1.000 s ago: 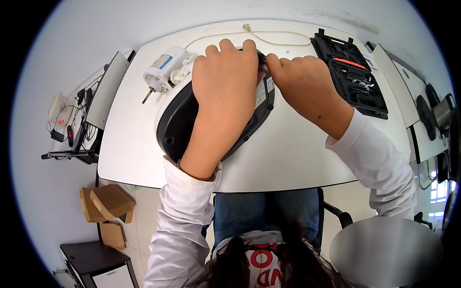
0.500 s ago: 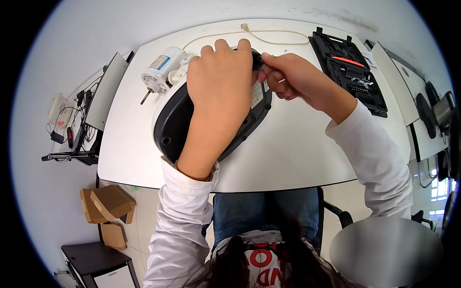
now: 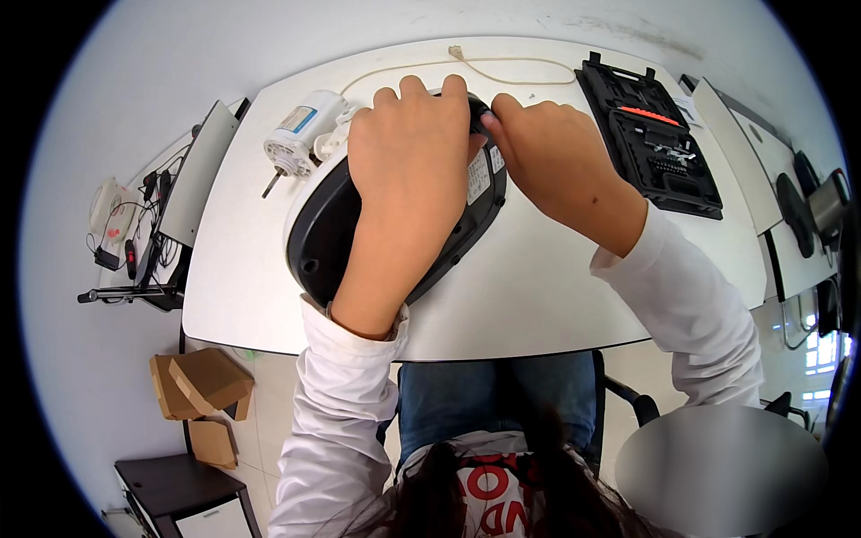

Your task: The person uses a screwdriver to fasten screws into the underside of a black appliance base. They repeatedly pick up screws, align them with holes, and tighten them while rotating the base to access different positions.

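An oval appliance base (image 3: 323, 238) with a black underside and white rim stands tilted on the table, its printed label facing me. Across its middle lies my left hand (image 3: 408, 152), fingers hooked over the upper edge and gripping it. My right hand (image 3: 560, 161) is closed at the upper right end of the base, thumb and fingertips at the black rim. What its curled fingers hold, if anything, is hidden behind the hand. Just left of the base sits a white cylindrical motor unit (image 3: 300, 130) with a metal shaft sticking out.
A black tool case (image 3: 664, 157) lies opened at the right of the white table (image 3: 538, 296). A pale cord with a plug (image 3: 456, 52) runs along the back. Cables and a device lie on a side table at left; cardboard boxes (image 3: 211, 381) are on the floor.
My right hand has rolled over at the rim, so its back now faces up and hides the fingers. The left hand and the base look nearly unmoved.
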Demonstrator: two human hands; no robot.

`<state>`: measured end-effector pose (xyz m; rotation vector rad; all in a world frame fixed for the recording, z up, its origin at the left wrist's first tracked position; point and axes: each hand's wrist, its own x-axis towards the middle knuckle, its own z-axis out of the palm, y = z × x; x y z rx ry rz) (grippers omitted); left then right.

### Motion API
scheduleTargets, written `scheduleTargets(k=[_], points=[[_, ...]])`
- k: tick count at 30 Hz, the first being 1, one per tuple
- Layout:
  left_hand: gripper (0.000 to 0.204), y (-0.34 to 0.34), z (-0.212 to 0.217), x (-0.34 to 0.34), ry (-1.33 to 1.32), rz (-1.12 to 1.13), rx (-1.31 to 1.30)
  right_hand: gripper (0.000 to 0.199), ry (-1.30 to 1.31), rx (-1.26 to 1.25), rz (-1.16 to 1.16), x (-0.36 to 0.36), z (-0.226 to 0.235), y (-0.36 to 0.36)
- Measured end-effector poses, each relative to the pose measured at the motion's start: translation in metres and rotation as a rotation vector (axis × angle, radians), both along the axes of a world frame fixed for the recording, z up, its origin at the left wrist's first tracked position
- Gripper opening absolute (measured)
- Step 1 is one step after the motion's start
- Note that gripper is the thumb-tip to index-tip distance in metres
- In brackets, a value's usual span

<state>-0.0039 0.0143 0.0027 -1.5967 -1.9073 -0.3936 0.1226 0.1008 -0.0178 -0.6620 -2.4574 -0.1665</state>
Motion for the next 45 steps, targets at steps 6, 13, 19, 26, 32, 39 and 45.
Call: scheduleTargets(k=[6,13,19,26,32,39,45], points=[[0.036,0.002,0.000,0.003,0.013,0.006,-0.003,0.039,0.332,-0.669,0.134,-0.006,-0.003,0.007],[0.039,-0.001,0.003,0.004,-0.011,0.047,-0.015,0.023,0.755,-2.015,0.375,-0.007,0.004,-0.002],[0.042,-0.004,0.005,0.000,0.002,-0.008,-0.011,0.018,1.016,-2.478,0.668,-0.008,-0.005,-0.002],[0.046,-0.007,0.008,0.007,-0.032,0.033,-0.027,0.028,0.505,-1.951,0.469,0.005,0.003,0.005],[0.045,-0.007,0.011,0.006,-0.067,0.037,-0.054,0.040,0.256,-0.258,0.197,0.023,-0.011,-0.009],[0.045,-0.009,0.006,0.004,-0.034,0.061,-0.021,0.024,0.721,-1.445,0.250,0.070,0.005,0.050],[0.045,-0.009,0.004,0.003,-0.031,0.028,0.015,0.010,0.966,-1.792,0.198,0.064,-0.038,0.114]])
